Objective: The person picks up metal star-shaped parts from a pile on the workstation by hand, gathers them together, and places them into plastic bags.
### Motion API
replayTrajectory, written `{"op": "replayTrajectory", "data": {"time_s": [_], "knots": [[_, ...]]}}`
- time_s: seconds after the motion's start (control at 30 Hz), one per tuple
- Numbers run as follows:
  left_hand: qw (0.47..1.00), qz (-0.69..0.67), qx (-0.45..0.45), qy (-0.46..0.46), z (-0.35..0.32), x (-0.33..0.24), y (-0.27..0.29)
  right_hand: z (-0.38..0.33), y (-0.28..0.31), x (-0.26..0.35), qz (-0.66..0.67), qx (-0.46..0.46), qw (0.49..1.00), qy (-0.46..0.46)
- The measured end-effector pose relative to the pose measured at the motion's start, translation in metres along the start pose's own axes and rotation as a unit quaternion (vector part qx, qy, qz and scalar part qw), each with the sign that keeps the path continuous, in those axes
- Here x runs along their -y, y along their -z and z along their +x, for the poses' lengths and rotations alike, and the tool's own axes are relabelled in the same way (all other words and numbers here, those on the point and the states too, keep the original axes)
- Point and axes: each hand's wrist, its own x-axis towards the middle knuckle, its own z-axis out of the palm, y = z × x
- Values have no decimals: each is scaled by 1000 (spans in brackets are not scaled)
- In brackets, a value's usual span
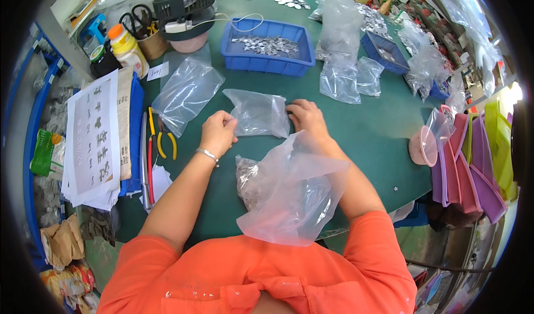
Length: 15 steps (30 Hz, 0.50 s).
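A small clear plastic bag (258, 114) lies flat on the green tabletop between my hands. My left hand (220, 132) is closed, thumb and forefinger pinching the bag's left edge. At the opposite edge, the curled fingers of my right hand (307, 118) hold the bag's side; their tips are partly hidden. Closer to my body, a larger open clear bag (295, 197) rests against my right forearm and covers part of it. Beside that is a bundle of clear plastic with small contents (248, 180) that I cannot make out.
Ahead stands a blue bin (267, 63) of small silvery pieces, with another blue bin (385, 52) farther right. Yellow-handled pliers (167, 144), papers (94, 141) and a black fan (183, 2) are on the left. A pink cup (423, 147) sits at the right edge.
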Motion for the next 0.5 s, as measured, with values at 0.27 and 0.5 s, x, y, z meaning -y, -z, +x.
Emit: {"op": "replayTrajectory", "data": {"time_s": [0.27, 0.5], "knots": [[983, -77, -111, -125, -18, -25, -14, 18, 24, 53, 390, -12, 901, -190], [923, -42, -133, -359, -43, -47, -25, 45, 14, 36, 259, -229, 897, -276]]}}
